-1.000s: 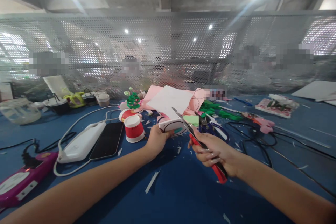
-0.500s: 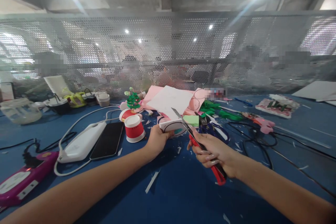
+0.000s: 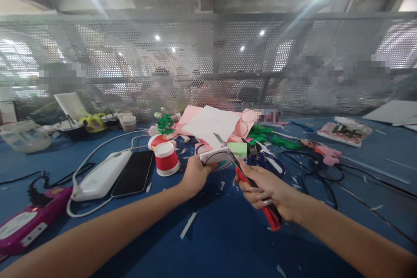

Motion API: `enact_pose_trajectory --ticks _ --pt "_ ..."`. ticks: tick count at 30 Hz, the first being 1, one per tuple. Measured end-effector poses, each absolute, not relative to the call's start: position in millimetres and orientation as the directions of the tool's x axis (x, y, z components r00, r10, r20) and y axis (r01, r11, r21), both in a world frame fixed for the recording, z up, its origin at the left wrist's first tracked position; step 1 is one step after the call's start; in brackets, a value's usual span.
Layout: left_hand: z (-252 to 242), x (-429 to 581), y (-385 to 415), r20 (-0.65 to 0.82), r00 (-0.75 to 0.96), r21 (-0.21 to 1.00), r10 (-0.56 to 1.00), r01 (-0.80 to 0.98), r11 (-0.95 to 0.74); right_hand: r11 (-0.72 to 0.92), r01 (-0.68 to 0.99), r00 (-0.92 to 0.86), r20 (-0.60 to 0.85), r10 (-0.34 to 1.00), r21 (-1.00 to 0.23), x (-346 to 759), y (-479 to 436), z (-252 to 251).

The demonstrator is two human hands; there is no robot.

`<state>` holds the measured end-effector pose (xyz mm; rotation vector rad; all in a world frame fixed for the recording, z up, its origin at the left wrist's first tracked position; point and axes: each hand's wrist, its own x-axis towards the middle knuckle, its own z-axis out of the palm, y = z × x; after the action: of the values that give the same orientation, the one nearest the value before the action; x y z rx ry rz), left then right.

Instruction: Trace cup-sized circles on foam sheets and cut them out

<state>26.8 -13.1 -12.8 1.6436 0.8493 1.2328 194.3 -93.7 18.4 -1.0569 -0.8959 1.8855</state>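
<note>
My left hand [image 3: 195, 177] pinches a small white paper piece [image 3: 213, 155] with a dark curved line drawn on it. Wrapped round the red-and-black handles of a pair of scissors [image 3: 235, 160] is my right hand [image 3: 263, 189]. The scissor blades point up and to the left and meet the right edge of the paper piece. Behind both hands, a large white sheet [image 3: 210, 124] lies over pink paper [image 3: 187, 117]. A light green pad [image 3: 237, 149] sits just beyond the blades.
Red-and-white paper cups [image 3: 167, 159], a black phone [image 3: 133, 173], a white power bank [image 3: 103, 176] and a purple power strip [image 3: 32, 221] are at left. Black cables [image 3: 325, 178] and a pink glue gun [image 3: 327, 154] lie at right. A perforated metal screen [image 3: 208, 61] stands behind.
The paper piece in my left hand has tilted slightly and shifted a little to the right against the blades. My right hand and the scissors have hardly moved.
</note>
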Motion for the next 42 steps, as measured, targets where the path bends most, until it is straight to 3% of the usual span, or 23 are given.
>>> enact_pose_trajectory --ticks 11,21,26,42 --pt "-9.0 26.7 -13.1 0.259 0.351 0.964 0.900 -0.038 -0.263 -0.432 -0.286 -0.381 -0.312 0.870 -0.855 197.1 -91.4 13.6" --pt "-9.1 24.9 -11.3 0.164 0.208 0.985 0.964 -0.079 -0.151 -0.408 -0.261 -0.327 -0.317 0.890 -0.875 190.9 -91.4 14.4" --pt "-10.3 24.4 -9.4 0.179 0.174 0.983 0.968 -0.079 -0.168 -0.407 -0.240 -0.309 -0.328 0.893 -0.881 192.0 -91.3 12.8" --pt "-10.5 26.7 -14.0 0.320 0.308 0.939 0.896 0.024 -0.343 -0.435 -0.224 -0.331 -0.352 0.876 -0.872 193.5 -93.8 14.3"
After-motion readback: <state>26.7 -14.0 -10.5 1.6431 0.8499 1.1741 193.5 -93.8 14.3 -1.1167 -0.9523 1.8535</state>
